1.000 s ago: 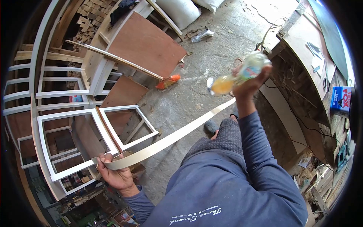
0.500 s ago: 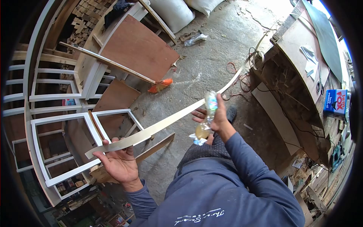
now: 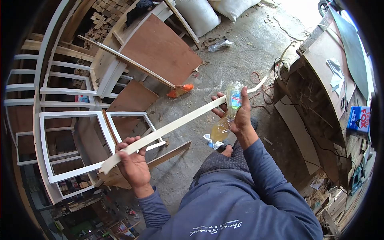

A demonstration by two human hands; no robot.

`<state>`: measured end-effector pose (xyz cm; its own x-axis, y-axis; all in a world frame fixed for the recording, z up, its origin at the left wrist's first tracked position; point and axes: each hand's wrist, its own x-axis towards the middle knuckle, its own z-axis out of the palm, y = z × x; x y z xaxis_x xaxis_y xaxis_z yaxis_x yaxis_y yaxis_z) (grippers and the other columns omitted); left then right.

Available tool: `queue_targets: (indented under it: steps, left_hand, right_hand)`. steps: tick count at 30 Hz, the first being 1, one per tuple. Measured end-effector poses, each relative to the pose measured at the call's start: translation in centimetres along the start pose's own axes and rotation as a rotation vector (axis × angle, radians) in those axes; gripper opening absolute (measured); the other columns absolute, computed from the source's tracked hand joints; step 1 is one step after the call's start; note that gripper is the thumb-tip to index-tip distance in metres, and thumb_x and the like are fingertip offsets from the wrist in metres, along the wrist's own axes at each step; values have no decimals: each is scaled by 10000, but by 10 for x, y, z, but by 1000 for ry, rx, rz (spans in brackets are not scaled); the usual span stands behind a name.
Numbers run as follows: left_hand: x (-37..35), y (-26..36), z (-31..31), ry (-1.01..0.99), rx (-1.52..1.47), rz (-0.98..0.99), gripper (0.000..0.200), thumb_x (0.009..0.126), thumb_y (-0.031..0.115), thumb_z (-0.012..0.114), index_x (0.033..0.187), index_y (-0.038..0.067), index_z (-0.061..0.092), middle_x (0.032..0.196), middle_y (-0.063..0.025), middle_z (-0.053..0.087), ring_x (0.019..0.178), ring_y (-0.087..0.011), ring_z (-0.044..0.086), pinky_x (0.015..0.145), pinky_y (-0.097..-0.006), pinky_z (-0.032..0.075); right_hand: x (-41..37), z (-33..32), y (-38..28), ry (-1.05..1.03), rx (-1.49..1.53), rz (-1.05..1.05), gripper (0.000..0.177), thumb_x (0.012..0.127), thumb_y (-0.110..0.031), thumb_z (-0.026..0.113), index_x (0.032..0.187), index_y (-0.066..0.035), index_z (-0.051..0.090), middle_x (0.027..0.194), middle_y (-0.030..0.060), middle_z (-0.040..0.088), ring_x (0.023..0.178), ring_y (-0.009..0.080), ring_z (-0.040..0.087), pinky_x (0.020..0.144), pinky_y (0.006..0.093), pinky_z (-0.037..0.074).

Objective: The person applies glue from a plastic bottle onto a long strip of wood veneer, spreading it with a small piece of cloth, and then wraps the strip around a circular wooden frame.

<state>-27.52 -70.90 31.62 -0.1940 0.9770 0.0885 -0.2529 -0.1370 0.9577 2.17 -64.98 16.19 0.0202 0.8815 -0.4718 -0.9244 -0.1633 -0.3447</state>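
Observation:
My left hand (image 3: 136, 170) grips one end of a long cream edging strip (image 3: 172, 129), thumb on top and fingers beneath. The strip slants up to the right, passes behind a bottle and curves away to the workbench. In my right hand (image 3: 243, 120) is that clear plastic bottle (image 3: 221, 131), labelled blue and green, with yellowish liquid in it. It hangs tilted, its lower end toward my body. My right fingers reach out behind the strip; their contact with it is partly hidden by the bottle. A white and blue piece (image 3: 212, 141) shows at the bottle's lower end.
At right stands a workbench (image 3: 320, 52) with scissors (image 3: 344, 102) and a blue FOX tin (image 3: 359, 120). White cabinet frames (image 3: 76, 115) fill the left. A brown panel (image 3: 160, 52), an orange broom (image 3: 180, 91), sacks (image 3: 196, 18) and red cord (image 3: 269, 94) lie around.
The bottle has turned, so its label faces me more, and it has moved slightly right with my right hand. My left hand has shifted right, fingers closing further around the strip.

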Motion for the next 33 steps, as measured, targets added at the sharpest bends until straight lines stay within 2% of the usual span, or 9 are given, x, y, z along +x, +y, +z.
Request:
queue_targets:
  steps: [3, 10, 19, 20, 22, 26, 30, 31, 33]
  left_hand:
    - [-5, -4, 12, -121, 165, -11, 256, 948, 189, 695, 1107, 85, 523, 1239, -142, 587, 1198, -286, 599, 1013, -409, 519]
    - [-4, -41, 20, -256, 432, -10, 257, 903, 106, 745, 1090, 57, 576, 1232, -159, 610, 1158, -257, 616, 1011, -380, 483]
    - [-13, -89, 51, -345, 584, -376, 532, 931, 179, 721, 1364, -57, 522, 1210, -179, 669, 1055, -237, 688, 940, -322, 557]
    - [-15, -93, 54, -325, 395, -465, 418, 904, 229, 765, 1224, -21, 664, 1097, -125, 730, 1011, -197, 690, 903, -291, 538]
    - [-14, -102, 54, -395, 591, -287, 427, 892, 226, 773, 1220, -24, 663, 1100, -149, 727, 1022, -212, 700, 876, -310, 553]
    - [-14, -94, 72, -311, 220, -465, 560, 867, 247, 774, 1276, -82, 580, 1131, -213, 697, 1060, -285, 695, 927, -361, 581]
    - [-9, -99, 66, -364, 158, -395, 643, 891, 345, 736, 1321, -87, 529, 1166, -243, 670, 1080, -340, 685, 944, -432, 586]
    - [-7, -100, 62, -383, 159, -371, 654, 903, 384, 719, 1321, -82, 532, 1171, -246, 666, 1087, -357, 683, 943, -453, 585]
    - [-3, -100, 56, -413, 123, -358, 641, 914, 388, 710, 1326, -70, 531, 1173, -239, 667, 1087, -358, 683, 950, -464, 580]
  right_hand:
    - [-10, 3, -14, 31, -128, 0, 897, 871, -774, 493, 1356, -21, 449, 1104, 168, 618, 1077, 330, 671, 867, 498, 611]
    - [-21, 0, -28, 46, -237, 22, 903, 861, -777, 517, 1355, -24, 451, 1115, 167, 623, 1060, 331, 687, 817, 467, 624]
    - [-35, 1, -32, 19, -207, 18, 902, 872, -764, 510, 1343, 3, 460, 1098, 176, 634, 1059, 341, 686, 812, 479, 628]
    - [-35, -1, -33, 7, -194, 23, 899, 874, -761, 510, 1344, 5, 460, 1101, 178, 635, 1057, 341, 685, 814, 483, 627]
    - [-35, -5, -32, 18, -165, 29, 902, 871, -760, 516, 1340, 9, 467, 1126, 184, 635, 1055, 336, 684, 821, 486, 623]
    - [-40, -16, -39, 29, -246, 120, 934, 858, -800, 481, 1351, -7, 499, 1170, 214, 645, 1025, 335, 690, 849, 482, 599]
    - [-64, -33, -62, 37, -445, 247, 945, 854, -802, 485, 1323, 18, 516, 1022, 225, 685, 909, 329, 719, 772, 458, 607]
    - [-68, -39, -70, 101, -434, 271, 911, 851, -778, 537, 1275, 28, 535, 978, 175, 663, 795, 286, 712, 673, 374, 602]
    - [-71, -34, -86, 193, -496, -64, 840, 859, -768, 533, 1207, -5, 561, 839, 104, 627, 632, 210, 641, 569, 328, 553]
